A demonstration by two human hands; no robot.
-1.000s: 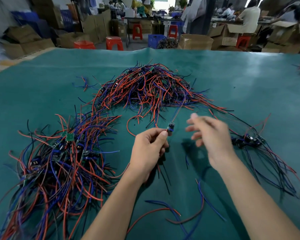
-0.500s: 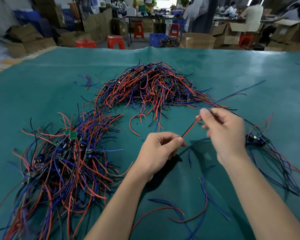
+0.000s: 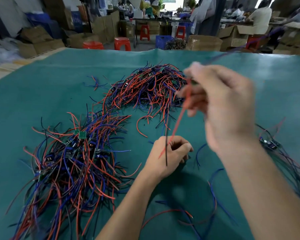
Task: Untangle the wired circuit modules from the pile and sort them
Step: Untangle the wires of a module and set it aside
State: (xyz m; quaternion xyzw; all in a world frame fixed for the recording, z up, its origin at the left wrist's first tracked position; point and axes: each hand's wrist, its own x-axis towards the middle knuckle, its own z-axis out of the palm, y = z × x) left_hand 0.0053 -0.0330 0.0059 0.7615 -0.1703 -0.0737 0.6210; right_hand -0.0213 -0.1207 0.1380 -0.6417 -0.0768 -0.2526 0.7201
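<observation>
My left hand (image 3: 170,155) is low over the green table, fingers curled round one module that is hidden inside the fist. Its red wire (image 3: 178,122) and a black wire run up from the fist to my right hand (image 3: 222,108), which is raised, blurred, and grips the wires. A blue wire leaves that hand toward the upper right. A tangled pile of red, blue and black wired modules (image 3: 151,87) lies at the table's middle back. A second large heap (image 3: 73,161) with small green boards lies at the left.
A small group of modules (image 3: 270,144) with dark wires lies on the green table cover (image 3: 42,87) at the right. Loose blue and red wire pieces (image 3: 213,193) lie near my forearms. Cardboard boxes, red stools and seated people are beyond the table's far edge.
My right hand has risen and slid along the wires, drawing them out taut from my left hand. The left hand has stayed low with the module.
</observation>
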